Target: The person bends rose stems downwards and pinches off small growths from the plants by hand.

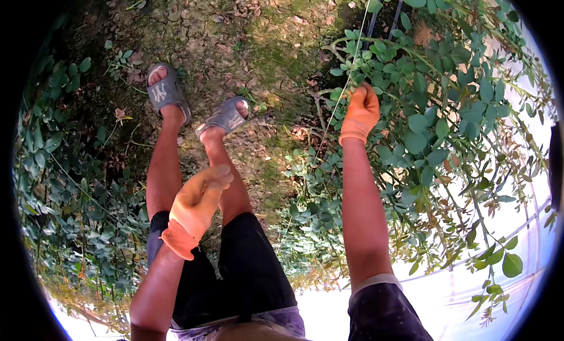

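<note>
My right hand [361, 105], in an orange work glove, reaches into the edge of a leafy green bush [414, 76] at the right. Its fingertips are pinched together at a thin leafy shoot beside a taut string [351, 68]; how firmly they hold it is hard to tell. My left hand [198, 200], in an orange glove with stained fingertips, hovers over my legs with its fingers drawn together. Nothing shows between those fingers.
Cracked soil [273, 41] with moss and dry leaves lies around my grey slide sandals [165, 92]. Another row of leafy plants [88, 222] stands at the left, with a thin string across it. Dark stakes rise at the upper right.
</note>
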`<state>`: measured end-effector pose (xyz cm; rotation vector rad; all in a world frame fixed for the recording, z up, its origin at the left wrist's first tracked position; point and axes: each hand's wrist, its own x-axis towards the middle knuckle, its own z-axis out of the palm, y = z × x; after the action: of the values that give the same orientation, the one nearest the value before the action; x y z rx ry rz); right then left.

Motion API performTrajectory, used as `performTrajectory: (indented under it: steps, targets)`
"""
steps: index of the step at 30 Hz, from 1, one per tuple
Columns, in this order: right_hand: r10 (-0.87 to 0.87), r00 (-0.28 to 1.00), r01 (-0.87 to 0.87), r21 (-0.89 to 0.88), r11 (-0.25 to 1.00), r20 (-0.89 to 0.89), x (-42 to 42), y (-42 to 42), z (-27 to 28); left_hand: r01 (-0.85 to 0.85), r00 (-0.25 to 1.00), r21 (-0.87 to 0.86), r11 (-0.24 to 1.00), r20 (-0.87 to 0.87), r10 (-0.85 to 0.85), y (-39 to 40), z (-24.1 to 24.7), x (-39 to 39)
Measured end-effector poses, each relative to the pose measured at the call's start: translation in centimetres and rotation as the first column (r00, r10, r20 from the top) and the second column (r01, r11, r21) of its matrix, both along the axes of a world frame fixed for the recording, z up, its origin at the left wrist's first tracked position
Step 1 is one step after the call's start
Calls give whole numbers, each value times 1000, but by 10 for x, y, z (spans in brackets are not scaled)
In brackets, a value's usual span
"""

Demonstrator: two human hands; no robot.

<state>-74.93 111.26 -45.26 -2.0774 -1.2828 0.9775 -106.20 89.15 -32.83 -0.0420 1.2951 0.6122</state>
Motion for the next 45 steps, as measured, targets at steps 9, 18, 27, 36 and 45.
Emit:
performTrajectory:
  steps: [9, 18, 27, 36, 45]
  targets:
    - [-167, 983, 184, -486, 855, 78, 19, -71, 59, 76, 995, 51, 996, -66, -73, 13, -10, -56]
    - [-313, 944, 244, -410, 879, -109, 15, -116, 141, 90, 994, 119, 989, -75, -82, 40, 11, -69]
    - [-364, 881, 347, -111, 931, -302, 4, -116, 202, 126, 986, 247, 961, -138, -94, 64, 91, -62]
    - [144, 971, -212, -410, 887, -191, 34, -169, 250, 283, 894, 369, 885, -437, -103, 47, 173, -64]
    - [189, 972, -232, -422, 877, -140, 51, -209, 331, 283, 792, 493, 823, -604, 90, 111, 228, -122]
